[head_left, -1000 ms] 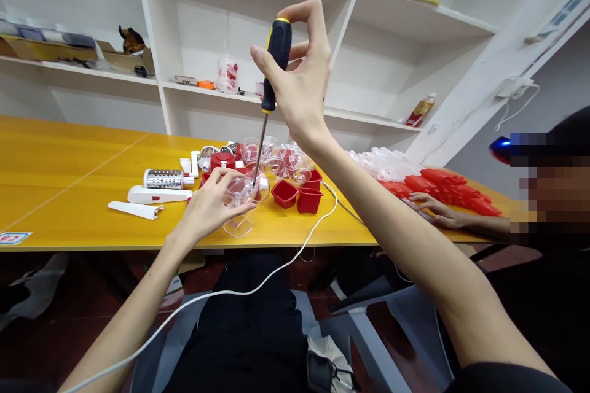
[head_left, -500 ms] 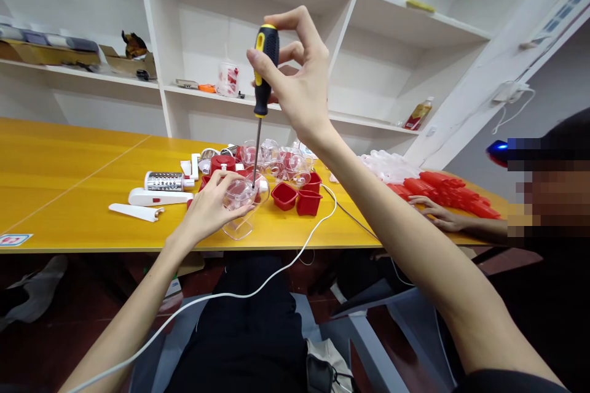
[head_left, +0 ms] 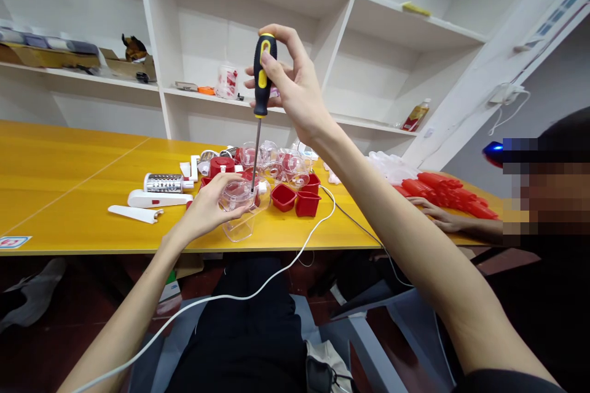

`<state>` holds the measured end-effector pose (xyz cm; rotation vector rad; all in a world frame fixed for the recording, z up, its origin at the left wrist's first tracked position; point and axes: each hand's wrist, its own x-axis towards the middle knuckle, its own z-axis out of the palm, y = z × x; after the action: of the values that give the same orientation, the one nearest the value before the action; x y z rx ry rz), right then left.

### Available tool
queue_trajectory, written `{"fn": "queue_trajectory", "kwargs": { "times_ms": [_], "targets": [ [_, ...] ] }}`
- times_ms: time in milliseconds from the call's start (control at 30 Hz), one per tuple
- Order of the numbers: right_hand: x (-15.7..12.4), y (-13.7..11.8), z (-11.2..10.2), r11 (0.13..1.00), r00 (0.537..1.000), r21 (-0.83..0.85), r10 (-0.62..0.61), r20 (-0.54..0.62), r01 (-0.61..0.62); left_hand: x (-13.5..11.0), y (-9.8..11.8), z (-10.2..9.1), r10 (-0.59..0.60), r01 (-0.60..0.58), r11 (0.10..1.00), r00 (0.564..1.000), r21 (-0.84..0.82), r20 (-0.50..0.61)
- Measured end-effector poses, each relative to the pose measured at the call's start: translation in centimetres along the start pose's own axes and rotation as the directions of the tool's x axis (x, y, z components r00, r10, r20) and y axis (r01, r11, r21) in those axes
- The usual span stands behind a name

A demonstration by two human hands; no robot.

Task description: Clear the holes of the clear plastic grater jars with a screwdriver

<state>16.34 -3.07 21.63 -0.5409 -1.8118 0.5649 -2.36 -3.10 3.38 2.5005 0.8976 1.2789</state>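
My left hand point(head_left: 206, 206) is wrapped round a clear plastic housing point(head_left: 240, 209) that stands on the yellow table point(head_left: 69, 196) near its front edge. My right hand point(head_left: 290, 83) is closed on the black and yellow handle of a screwdriver point(head_left: 262, 73), held upright above the housing. The metal shaft runs straight down and its tip is inside the top of the housing.
Behind the housing lie several clear and red plastic parts point(head_left: 276, 166), red square cups point(head_left: 297, 198), a metal grater drum point(head_left: 165, 182) and white handles point(head_left: 157, 199). A white cable point(head_left: 295, 252) hangs off the table. Another person's hand point(head_left: 436, 212) rests by stacked red parts point(head_left: 442, 190) at right.
My right hand has shifted its fingers round the screwdriver handle and lowered slightly; the shaft has gone from slanted to upright. My left hand stays on the housing.
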Motion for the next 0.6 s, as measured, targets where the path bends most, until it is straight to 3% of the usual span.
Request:
{"fn": "queue_trajectory", "kwargs": {
  "times_ms": [133, 233, 300, 467, 600],
  "targets": [
    [-0.1, 0.1, 1.0, 0.991, 0.981, -0.119, -0.087, -0.173, 0.066, -0.1, 0.3, 0.0, 0.059, -0.057, 0.992, 0.998, 0.109, -0.016],
    [0.0, 0.1, 1.3, 0.976, 0.965, -0.204, -0.12, -0.235, 0.071, -0.2, 0.5, 0.0, 0.102, -0.092, 0.973, 0.994, 0.213, -0.037],
    [0.3, 0.2, 1.0, 0.977, 0.97, -0.205, -0.098, -0.223, 0.051, -0.2, 0.3, 0.0, 0.116, -0.108, 0.972, 0.993, 0.207, -0.026],
    [0.5, 0.9, 0.1, 0.994, 0.996, -0.098, -0.06, -0.069, 0.053, 0.0, -0.3, -0.6, 0.114, -0.114, 0.993, 0.994, 0.045, 0.004],
    [0.2, 0.9, 0.4, 0.999, 0.99, -0.044, -0.009, -0.138, 0.003, 0.0, -0.2, -0.8, 0.109, -0.109, 0.993, 0.994, 0.049, 0.009]
  ]
}}
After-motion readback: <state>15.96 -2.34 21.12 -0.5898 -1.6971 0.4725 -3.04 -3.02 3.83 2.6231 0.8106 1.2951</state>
